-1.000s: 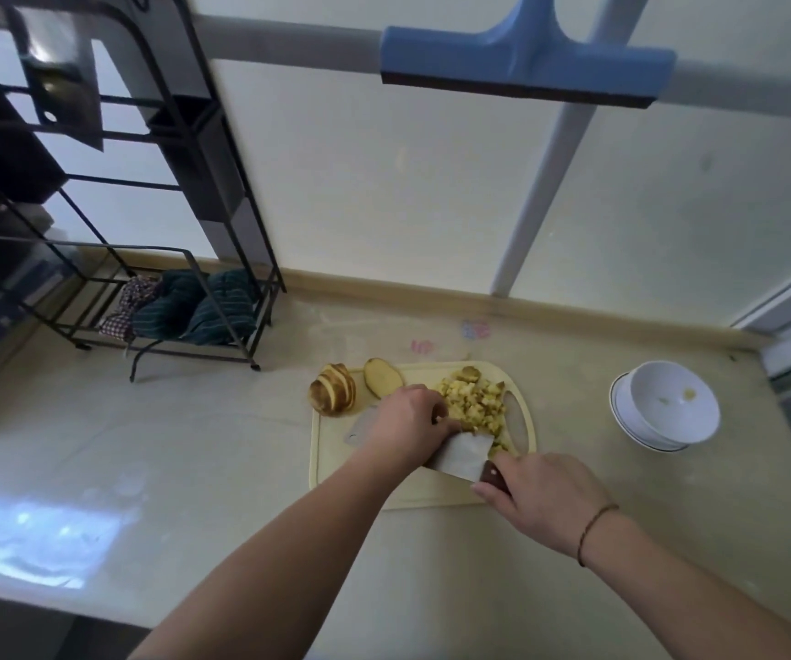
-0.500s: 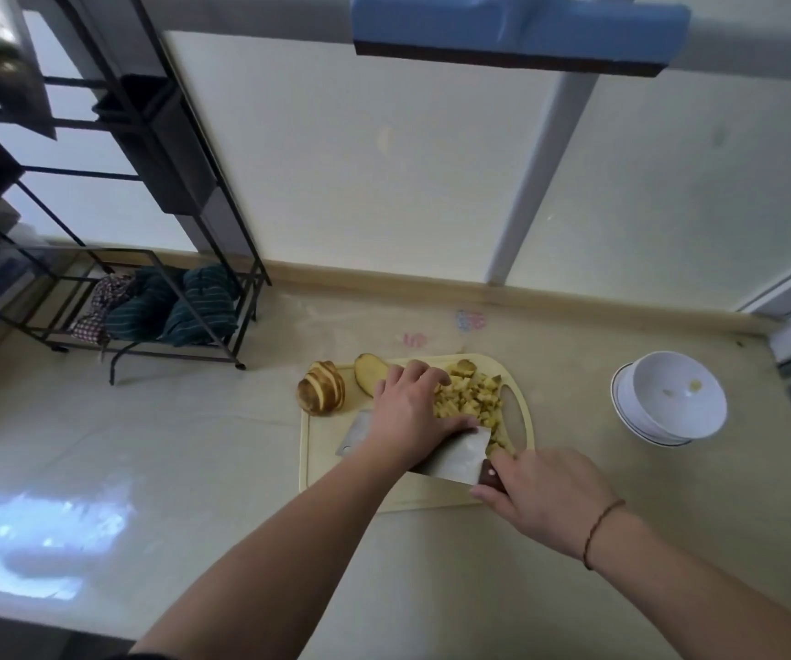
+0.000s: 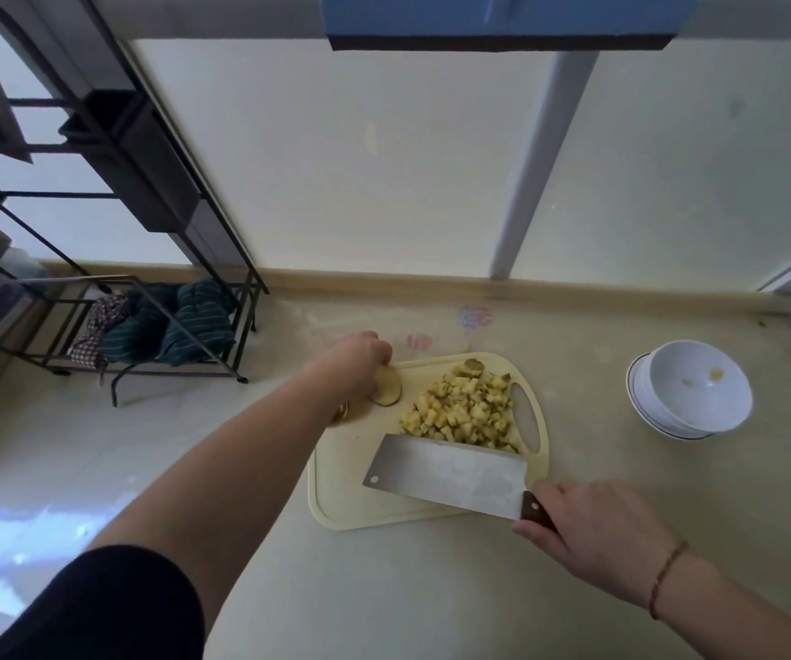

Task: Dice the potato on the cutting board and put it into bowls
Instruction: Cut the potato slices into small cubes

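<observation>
**Reaching for the next potato slice while the cleaver waits**

Reaching far forward with the left hand [image 3: 353, 362], fingers curled down onto a flat potato slice [image 3: 388, 388] at the far left corner of the cutting board [image 3: 336, 473]; whether already pinched or only touched, cannot tell. Gripping the cleaver [image 3: 446, 473] by its wooden handle with the right hand [image 3: 589, 531], fingers wrapped tight, blade lying broad and low over the near part of the board. Just right of the left hand, beyond the blade: a heap of diced potato [image 3: 460, 409]. Well off to the right of the knife hand on the surface: stacked white bowls [image 3: 693, 390], a few scraps inside.

Advisable next: dragging the slice to bare board clear of the heap, laying it flat, tucking fingertips back before cutting strips, then crossways. Keeping the blade still and low until the left hand settles.
</observation>
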Available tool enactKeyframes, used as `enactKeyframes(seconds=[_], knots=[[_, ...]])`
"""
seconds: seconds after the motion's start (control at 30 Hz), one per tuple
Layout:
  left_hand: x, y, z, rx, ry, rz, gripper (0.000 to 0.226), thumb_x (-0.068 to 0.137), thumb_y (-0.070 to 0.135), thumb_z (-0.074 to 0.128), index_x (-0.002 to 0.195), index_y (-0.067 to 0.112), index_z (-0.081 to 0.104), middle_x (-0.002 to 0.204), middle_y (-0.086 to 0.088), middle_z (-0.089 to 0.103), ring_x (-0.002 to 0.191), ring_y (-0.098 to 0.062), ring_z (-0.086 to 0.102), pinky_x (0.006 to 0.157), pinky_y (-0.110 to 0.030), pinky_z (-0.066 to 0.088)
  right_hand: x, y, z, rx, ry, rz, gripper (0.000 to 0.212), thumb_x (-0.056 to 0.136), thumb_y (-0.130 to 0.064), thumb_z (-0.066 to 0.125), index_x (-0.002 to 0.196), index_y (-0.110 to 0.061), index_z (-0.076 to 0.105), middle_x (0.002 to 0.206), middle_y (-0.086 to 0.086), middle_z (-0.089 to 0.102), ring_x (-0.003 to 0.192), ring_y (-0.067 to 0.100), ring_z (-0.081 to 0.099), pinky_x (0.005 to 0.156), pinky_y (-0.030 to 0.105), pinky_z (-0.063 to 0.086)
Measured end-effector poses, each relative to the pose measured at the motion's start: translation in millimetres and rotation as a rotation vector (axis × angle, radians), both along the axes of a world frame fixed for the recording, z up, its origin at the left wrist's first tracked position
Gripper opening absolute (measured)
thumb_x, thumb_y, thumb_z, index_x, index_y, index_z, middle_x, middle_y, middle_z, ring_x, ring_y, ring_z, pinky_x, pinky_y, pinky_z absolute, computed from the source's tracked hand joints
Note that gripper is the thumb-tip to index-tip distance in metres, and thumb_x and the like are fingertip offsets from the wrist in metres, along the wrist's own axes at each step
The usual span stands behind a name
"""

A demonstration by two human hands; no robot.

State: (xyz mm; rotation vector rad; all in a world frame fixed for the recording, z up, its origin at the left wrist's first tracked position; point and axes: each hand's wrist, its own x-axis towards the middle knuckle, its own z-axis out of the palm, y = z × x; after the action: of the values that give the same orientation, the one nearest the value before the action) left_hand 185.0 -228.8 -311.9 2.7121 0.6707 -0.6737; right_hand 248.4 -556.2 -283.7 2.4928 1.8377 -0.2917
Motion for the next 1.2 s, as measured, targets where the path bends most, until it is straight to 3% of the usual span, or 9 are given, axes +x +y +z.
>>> enactKeyframes(seconds=[0.1, 0.2, 0.3, 0.43, 0.53, 0.6, 0.73, 0.97, 1.2], knots=[[2.5, 1.4, -1.0, -0.016, -0.018, 0.006, 0.052, 0.084, 0.019, 0.083, 0.131, 0.016, 0.061, 0.127, -0.005, 0.053, 0.114, -0.028, 0.057, 0.097, -0.039, 0.052, 2.5, -5.7, -11.5, 0.066, -0.114, -0.063, 0.073, 0.098, -0.062, 0.004, 0.064, -0.026, 0.058, 0.042, -0.002, 0.049, 0.029, 0.016, 0.046, 0.035, 0.023, 0.017], [2.9, -0.7, 4.9, -0.035, -0.084, -0.019, 0.038, 0.085, 0.018, 0.081, 0.12, 0.017, 0.066, 0.116, 0.0, 0.055, 0.107, -0.024, 0.059, 0.094, -0.037, 0.054, 4.0, -13.6, -21.0, 0.123, -0.139, -0.055, 0.068, 0.098, -0.063, 0.009, 0.063, -0.029, 0.055, 0.042, -0.003, 0.047, 0.03, 0.013, 0.045, 0.038, 0.024, 0.013], [-4.7, -7.2, 21.5, -0.117, -0.187, 0.022, 0.021, 0.092, 0.016, 0.074, 0.113, 0.017, 0.072, 0.106, 0.001, 0.06, 0.103, -0.023, 0.062, 0.091, -0.036, 0.054, 5.6, -22.4, -21.9, 0.036, -0.07, -0.106, 0.065, 0.093, -0.072, 0.004, 0.076, -0.034, 0.055, 0.056, -0.002, 0.057, 0.044, 0.013, 0.055, 0.041, 0.027, 0.025], [-51.0, -15.7, 49.9, -0.232, -0.367, 0.226, 0.018, 0.097, 0.017, 0.066, 0.114, 0.019, 0.073, 0.106, 0.005, 0.065, 0.097, -0.015, 0.062, 0.088, -0.031, 0.053, 7.1, -46.9, -28.8, 0.097, 0.338, -0.273, 0.058, 0.08, -0.088, 0.007, 0.078, -0.042, 0.042, 0.061, -0.011, 0.055, 0.059, 0.012, 0.059, 0.055, 0.034, 0.045], [-97.5, -30.5, 58.0, -0.302, -0.464, 0.436, 0.015, 0.099, 0.015, 0.063, 0.11, 0.02, 0.072, 0.103, 0.006, 0.065, 0.093, -0.012, 0.061, 0.082, -0.026, 0.051, -5.8, -40.8, -13.4, 0.053, 0.686, -0.398, 0.059, 0.074, -0.091, 0.021, 0.078, -0.039, 0.05, 0.053, -0.011, 0.053, 0.05, 0.007, 0.049, 0.053, 0.025, 0.039], [-119.2, -43.0, 47.0, -0.336, -0.403, 0.494, 0.016, 0.1, 0.016, 0.061, 0.11, 0.02, 0.073, 0.105, 0.004, 0.065, 0.094, -0.011, 0.06, 0.08, -0.023, 0.048, -21.2, -29.6, -6.1, 0.047, 0.994, -0.522, 0.063, 0.077, -0.081, 0.034, 0.074, -0.02, 0.052, 0.049, -0.005, 0.047, 0.045, 0.008, 0.04, 0.048, 0.026, 0.034], [-130.3, -69.7, 7.4, -0.401, -0.25, 0.514, 0.016, 0.1, 0.022, 0.063, 0.114, 0.025, 0.07, 0.107, 0.004, 0.066, 0.094, -0.009, 0.061, 0.077, -0.017, 0.045, -41.9, -4.6, -10.3, -0.09, 1.391, -0.711, 0.048, 0.088, -0.06, 0.043, 0.078, -0.013, 0.049, 0.057, 0.006, 0.037, 0.042, 0.014, 0.027, 0.041, 0.024, 0.021], [-108.0, -92.9, -25.7, -0.397, -0.379, 0.631, 0.024, 0.094, 0.019, 0.072, 0.118, 0.02, 0.067, 0.106, 0.003, 0.064, 0.091, -0.011, 0.057, 0.069, -0.008, 0.038, -38.9, 8.2, -27.6, -0.142, 1.517, -0.847, 0.047, 0.097, -0.055, 0.038, 0.085, -0.01, 0.047, 0.057, 0.004, 0.038, 0.038, 0.013, 0.026, 0.039, 0.019, 0.025], [-120.5, -112.9, -44.8, -0.238, -0.473, 0.48, 0.06, 0.085, 0.033, 0.082, 0.137, 0.018, 0.058, 0.139, 0.002, 0.05, 0.126, -0.018, 0.045, 0.108, -0.026, 0.038, -34.7, 6.1, -33.6, -0.088, 1.411, -0.834, 0.048, 0.096, -0.056, 0.038, 0.081, -0.012, 0.047, 0.058, 0.005, 0.039, 0.039, 0.014, 0.029, 0.042, 0.021, 0.025]])
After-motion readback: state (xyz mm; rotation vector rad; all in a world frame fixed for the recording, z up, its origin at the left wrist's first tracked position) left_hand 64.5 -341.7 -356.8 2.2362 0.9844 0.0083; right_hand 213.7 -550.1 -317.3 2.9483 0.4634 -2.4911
